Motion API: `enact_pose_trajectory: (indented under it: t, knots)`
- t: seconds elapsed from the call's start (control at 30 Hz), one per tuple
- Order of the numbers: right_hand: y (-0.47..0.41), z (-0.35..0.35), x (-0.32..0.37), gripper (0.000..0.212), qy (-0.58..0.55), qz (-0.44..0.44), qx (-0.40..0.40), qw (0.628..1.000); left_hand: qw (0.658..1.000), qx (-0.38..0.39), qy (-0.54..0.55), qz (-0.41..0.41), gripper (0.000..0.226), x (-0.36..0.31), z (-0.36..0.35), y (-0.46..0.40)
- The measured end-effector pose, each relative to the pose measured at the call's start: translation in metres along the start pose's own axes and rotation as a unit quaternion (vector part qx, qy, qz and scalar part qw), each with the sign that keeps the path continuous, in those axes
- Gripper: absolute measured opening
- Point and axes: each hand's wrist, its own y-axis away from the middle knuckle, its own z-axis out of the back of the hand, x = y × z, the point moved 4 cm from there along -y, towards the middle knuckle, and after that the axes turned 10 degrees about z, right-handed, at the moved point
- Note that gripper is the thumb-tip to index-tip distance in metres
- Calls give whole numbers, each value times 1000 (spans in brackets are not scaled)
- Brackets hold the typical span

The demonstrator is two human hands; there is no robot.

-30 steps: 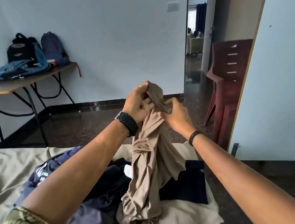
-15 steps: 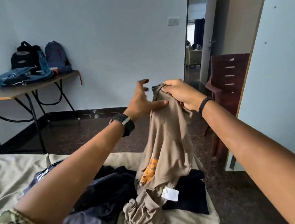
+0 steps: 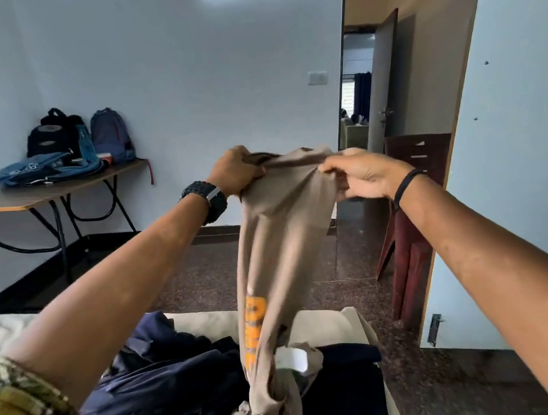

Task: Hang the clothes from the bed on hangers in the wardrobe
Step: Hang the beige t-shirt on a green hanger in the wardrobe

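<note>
Your bed fills the bottom of the view, its pale cover showing at the left edge and under the heap of clothes. Beyond it the dark speckled floor runs to a white wall, with a folding table on the left and an open doorway on the right. On the bed a pile of dark navy clothes lies crumpled, with a black garment just to its right, partly under the piece you hold. You have the beige garment raised in front of you: its upper edge is stretched between your two hands at about chest level, the body hangs down with an orange print showing on its left side, and its lower end still rests bunched on the bed among the other clothes, a white label showing near the bottom. A dark red plastic chair stands by the white door panel on the right. On the table sit a black backpack, a blue-grey backpack and a flat blue bag. Your left hand, watch on the wrist, is curled tight around the left end of the beige edge. Your right hand, black band on the wrist, pinches the right end between thumb and fingers.
</note>
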Motion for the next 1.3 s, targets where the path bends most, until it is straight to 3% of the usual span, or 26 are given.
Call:
enact_pose_trajectory:
  t: [0.1,0.17,0.2,0.27,0.33,0.5,0.6,0.77,0.87,0.97,1.07,1.13,1.2,1.3]
  knots:
    - [-8,-5,20,9,13,40,-16,999,989,103,-88,-60,83,-23,-7,16]
    - [-9,-15,37,14,51,82,-27,995,983,160,-40,-79,95,-40,-15,23]
    - [-10,-19,45,15,56,107,-45,992,982,178,-3,-68,88,-47,-15,23]
    - [-11,-21,56,15,49,144,-96,984,979,192,58,-47,46,-57,-15,19]
    - [-10,-20,60,12,47,157,-122,979,981,158,96,-58,14,-66,-6,12]
    - [-6,-22,57,4,-10,165,-103,981,966,174,180,-67,23,-84,2,4]
    - [-6,-26,56,12,-23,145,-54,988,976,98,185,-66,20,-88,10,-2]
    - [10,-40,30,12,30,33,139,989,985,-34,146,-87,18,-94,36,-15]
    - [8,-35,19,15,57,5,184,981,987,-88,95,-93,9,-91,45,-18]
    - [-2,-20,19,10,93,0,169,981,982,-156,75,-73,6,-78,58,-23]
    - [-13,2,35,9,51,38,65,996,982,-186,30,-21,6,-62,71,-31]
    - [-16,11,52,4,53,75,7,996,993,-118,-14,20,16,-56,66,-34]
    - [-18,13,66,4,111,109,-18,988,998,3,-56,19,39,-58,51,-31]
    - [-20,6,81,8,169,151,-35,973,978,203,28,-44,73,-80,22,-10]
